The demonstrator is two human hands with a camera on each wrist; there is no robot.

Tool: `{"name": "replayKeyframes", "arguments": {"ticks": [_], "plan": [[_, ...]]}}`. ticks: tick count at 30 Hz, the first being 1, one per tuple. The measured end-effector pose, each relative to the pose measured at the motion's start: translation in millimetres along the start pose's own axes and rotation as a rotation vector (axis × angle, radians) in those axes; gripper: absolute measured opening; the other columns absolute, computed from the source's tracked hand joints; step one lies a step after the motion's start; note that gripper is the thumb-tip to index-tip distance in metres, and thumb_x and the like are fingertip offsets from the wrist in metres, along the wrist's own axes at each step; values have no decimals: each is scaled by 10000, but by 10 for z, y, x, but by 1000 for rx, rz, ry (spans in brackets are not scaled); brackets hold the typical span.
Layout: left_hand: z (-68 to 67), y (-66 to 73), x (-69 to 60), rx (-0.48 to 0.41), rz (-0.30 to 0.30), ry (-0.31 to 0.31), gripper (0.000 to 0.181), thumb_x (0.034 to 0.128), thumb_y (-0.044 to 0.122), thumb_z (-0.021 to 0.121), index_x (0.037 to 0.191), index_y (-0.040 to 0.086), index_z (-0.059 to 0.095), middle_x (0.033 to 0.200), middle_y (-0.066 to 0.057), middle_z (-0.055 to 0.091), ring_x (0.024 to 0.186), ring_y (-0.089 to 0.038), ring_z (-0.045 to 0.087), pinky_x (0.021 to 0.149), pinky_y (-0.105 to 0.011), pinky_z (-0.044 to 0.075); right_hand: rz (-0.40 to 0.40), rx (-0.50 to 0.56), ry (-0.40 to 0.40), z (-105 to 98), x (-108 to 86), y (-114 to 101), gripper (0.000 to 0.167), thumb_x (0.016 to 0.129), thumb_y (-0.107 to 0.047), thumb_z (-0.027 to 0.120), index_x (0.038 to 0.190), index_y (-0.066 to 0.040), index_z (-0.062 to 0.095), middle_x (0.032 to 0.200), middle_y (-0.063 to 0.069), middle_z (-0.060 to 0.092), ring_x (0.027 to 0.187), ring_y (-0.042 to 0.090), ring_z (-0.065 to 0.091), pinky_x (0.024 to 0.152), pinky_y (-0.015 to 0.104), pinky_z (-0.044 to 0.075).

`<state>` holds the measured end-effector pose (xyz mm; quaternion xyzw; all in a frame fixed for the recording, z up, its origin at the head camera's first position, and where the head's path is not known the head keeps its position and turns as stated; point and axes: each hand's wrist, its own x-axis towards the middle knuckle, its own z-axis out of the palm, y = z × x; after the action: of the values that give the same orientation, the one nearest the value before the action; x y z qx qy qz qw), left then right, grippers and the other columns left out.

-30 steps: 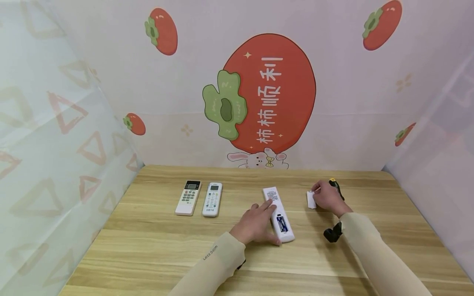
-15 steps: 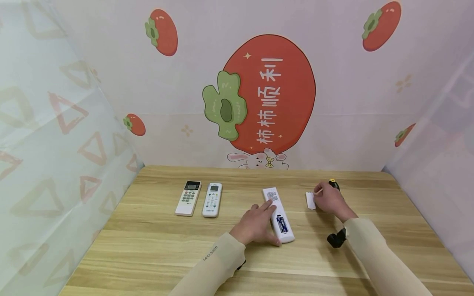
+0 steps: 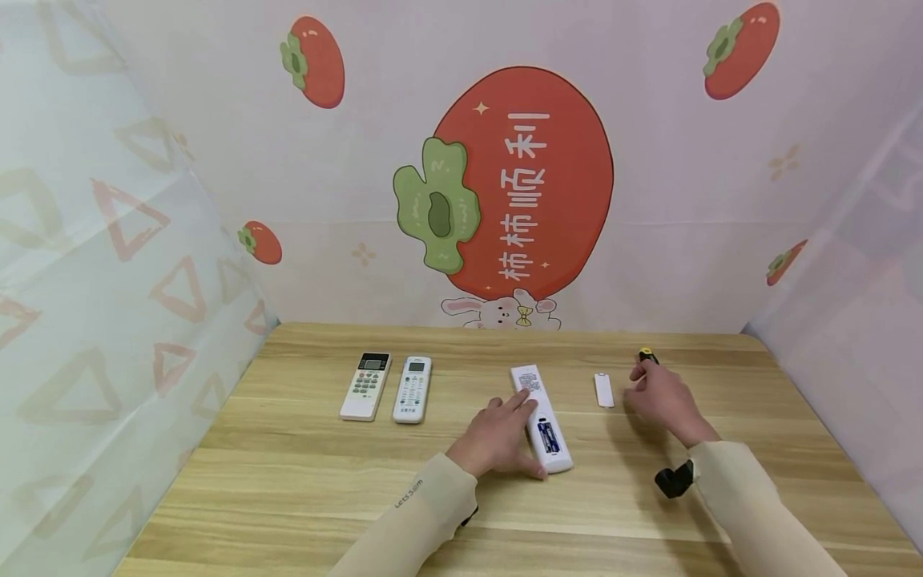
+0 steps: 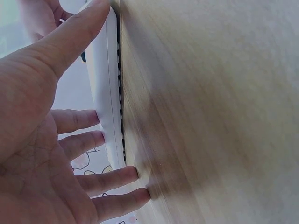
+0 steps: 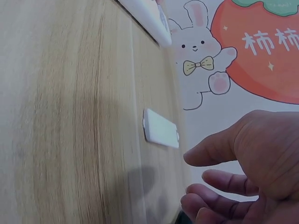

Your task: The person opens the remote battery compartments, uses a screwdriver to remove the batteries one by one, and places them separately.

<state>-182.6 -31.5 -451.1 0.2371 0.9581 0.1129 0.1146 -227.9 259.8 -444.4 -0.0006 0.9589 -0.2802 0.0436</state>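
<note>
Head view: left hand (image 3: 497, 437) overlaps remote (image 3: 548, 431); two more remotes (image 3: 413, 390) leftward.

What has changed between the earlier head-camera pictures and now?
The right grip has let go of the cover and moved right and slightly toward the person, so a gap now separates them. The left grip stays on the open remote; the far-left remote and middle remote lie as before.

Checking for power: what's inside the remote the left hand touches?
Blue batteries show inside the opened remote; whatever lies beneath them, or elsewhere inside it, is covered.
</note>
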Motion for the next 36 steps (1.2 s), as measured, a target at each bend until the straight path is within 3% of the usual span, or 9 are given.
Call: {"name": "replayKeyframes", "arguments": {"ticks": [11, 20, 32, 36], "plan": [[6, -6, 7, 2, -5, 6, 1076, 693, 613, 870, 1553, 147, 423, 1647, -19, 303, 1388, -351, 425, 1094, -475, 422, 32, -15, 88, -119, -47, 155, 385, 898, -234, 654, 1135, 62, 584, 1019, 212, 652, 845, 336, 608, 673, 424, 477], [16, -5, 11, -5, -3, 9, 1073, 693, 611, 871, 1552, 149, 424, 1646, -23, 304, 1385, -350, 428, 1092, -478, 423, 78, -58, 134, -157, 6, 265, 515, 909, -271, 658, 1219, 128, 557, 1147, 340, 617, 960, 463, 601, 726, 516, 487], [23, -9, 12, -1, -5, 8, 1072, 694, 612, 870, 1554, 153, 422, 1648, -15, 299, 1388, -348, 426, 1093, -476, 423, 156, -48, 57, -147, 81, 331, 652, 942, -359, 669, 1262, 181, 492, 1215, 396, 550, 942, 440, 591, 724, 500, 494], [28, -10, 12, 1, -4, 9, 1076, 693, 616, 868, 1555, 153, 419, 1650, -15, 296, 1385, -346, 427, 1093, -473, 422, 152, -48, 42, -146, 103, 348, 592, 944, -327, 639, 1224, 180, 515, 1175, 383, 569, 919, 421, 588, 720, 487, 493]]}}
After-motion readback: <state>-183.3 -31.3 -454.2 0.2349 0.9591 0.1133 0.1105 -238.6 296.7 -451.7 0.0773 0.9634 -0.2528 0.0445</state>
